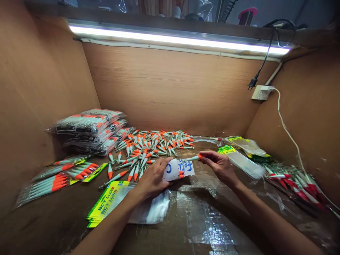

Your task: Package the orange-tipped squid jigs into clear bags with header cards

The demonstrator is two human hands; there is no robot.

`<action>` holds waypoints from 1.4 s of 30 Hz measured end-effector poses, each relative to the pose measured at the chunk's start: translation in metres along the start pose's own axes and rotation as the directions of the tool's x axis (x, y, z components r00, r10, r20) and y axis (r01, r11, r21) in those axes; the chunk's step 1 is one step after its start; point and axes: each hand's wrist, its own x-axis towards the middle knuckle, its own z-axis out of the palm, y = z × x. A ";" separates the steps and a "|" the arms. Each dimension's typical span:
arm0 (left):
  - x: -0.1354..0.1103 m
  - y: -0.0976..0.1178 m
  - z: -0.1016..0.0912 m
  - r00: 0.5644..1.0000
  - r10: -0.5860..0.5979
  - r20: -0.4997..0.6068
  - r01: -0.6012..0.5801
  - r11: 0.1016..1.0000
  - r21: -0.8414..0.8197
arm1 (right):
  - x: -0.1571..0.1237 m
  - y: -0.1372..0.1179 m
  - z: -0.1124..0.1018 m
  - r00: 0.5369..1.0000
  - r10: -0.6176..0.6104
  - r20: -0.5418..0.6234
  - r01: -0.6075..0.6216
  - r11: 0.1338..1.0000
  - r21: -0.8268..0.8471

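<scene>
My left hand (153,180) is closed on a white card (173,170) with blue handwriting, held low over the work surface. A small orange patch shows on the card's lower part; I cannot tell what it belongs to. Between the thumb and fingers of my right hand (221,167) is a fishing lure (194,158), pale with an orange end, its pale end pointing left over the card's upper edge. Beneath my left hand and forearm lie clear packaging bags (106,202) with yellow BCT LURE headers. A loose pile of similar lures (145,152) spreads behind the card.
Stacked packs of lures (90,125) stand at back left, with filled bags (47,186) before them. More clear bags (244,161) lie right of my right hand, beside red-and-white lures (300,184). A white cable (285,124) hangs from a wall socket (261,92).
</scene>
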 end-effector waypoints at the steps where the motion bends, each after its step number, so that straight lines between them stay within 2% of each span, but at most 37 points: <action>1: 0.000 0.001 0.000 1.000 -0.002 0.004 0.002 1.000 -0.006 | -0.001 0.001 0.002 1.000 0.023 0.012 -0.023 1.000 0.002; 6: 0.001 0.003 -0.005 1.000 -0.015 0.016 0.015 1.000 -0.017 | -0.002 0.009 0.005 0.996 0.076 0.039 -0.071 0.991 -0.112; 9: 0.001 0.005 -0.007 1.000 -0.008 0.027 0.009 0.999 -0.032 | -0.003 0.010 0.006 0.998 0.020 0.062 -0.003 0.967 -0.256; 11: 0.001 0.007 -0.007 1.000 0.013 0.028 -0.012 0.999 -0.044 | -0.006 0.009 0.011 0.994 -0.068 0.086 0.095 0.925 -0.367; 13: 0.000 0.011 -0.005 0.999 0.044 0.033 -0.042 0.997 -0.057 | -0.010 0.006 0.021 0.969 -0.193 0.153 0.244 0.838 -0.487; 15: -0.001 0.015 -0.002 0.996 0.070 0.046 -0.066 0.995 -0.074 | -0.015 0.003 0.034 0.920 -0.292 0.262 0.392 0.703 -0.593; 17: -0.002 0.018 0.002 0.994 0.087 0.065 -0.082 0.993 -0.082 | -0.018 0.001 0.047 0.881 -0.320 0.349 0.474 0.579 -0.663; 19: -0.002 0.020 0.006 0.992 0.098 0.079 -0.092 0.993 -0.076 | -0.018 0.001 0.055 0.865 -0.322 0.385 0.502 0.523 -0.689; 22: -0.003 0.019 0.008 0.992 0.099 0.082 -0.095 0.994 -0.058 | -0.015 0.004 0.056 0.834 -0.330 0.442 0.551 0.530 -0.645; 26: -0.005 0.016 0.008 0.992 0.082 0.092 -0.079 0.996 -0.034 | -0.008 0.002 0.039 0.800 -0.302 0.518 0.584 0.587 -0.561; 28: -0.006 0.016 0.006 0.992 0.071 0.108 -0.067 0.997 -0.036 | 0.004 -0.005 0.029 0.812 -0.263 0.521 0.540 0.675 -0.502; 30: -0.006 0.015 0.004 0.991 0.065 0.120 -0.060 0.997 -0.046 | 0.025 -0.013 0.027 0.863 -0.212 0.459 0.441 0.759 -0.479; 32: -0.006 0.015 0.003 0.988 0.069 0.136 -0.062 0.997 -0.052 | 0.053 -0.018 0.041 0.923 -0.140 0.358 0.326 0.778 -0.537; 33: -0.006 0.014 0.002 0.987 0.074 0.144 -0.066 0.996 -0.055 | 0.069 -0.019 0.053 0.925 -0.067 0.374 0.287 0.768 -0.573; 34: -0.006 0.013 0.002 0.985 0.080 0.154 -0.071 0.996 -0.060 | 0.086 -0.018 0.069 0.903 0.022 0.429 0.267 0.753 -0.601; 38: -0.006 0.010 -0.001 0.979 0.083 0.185 -0.070 0.995 -0.076 | 0.139 -0.010 0.142 0.860 0.106 0.498 0.263 0.745 -0.613; 40: -0.007 0.009 -0.003 0.977 0.077 0.198 -0.065 0.996 -0.065 | 0.151 -0.005 0.170 0.844 0.146 0.516 0.252 0.741 -0.623; 42: -0.007 0.010 -0.005 0.977 0.072 0.203 -0.063 0.997 -0.048 | 0.154 0.000 0.185 0.833 0.177 0.523 0.239 0.738 -0.631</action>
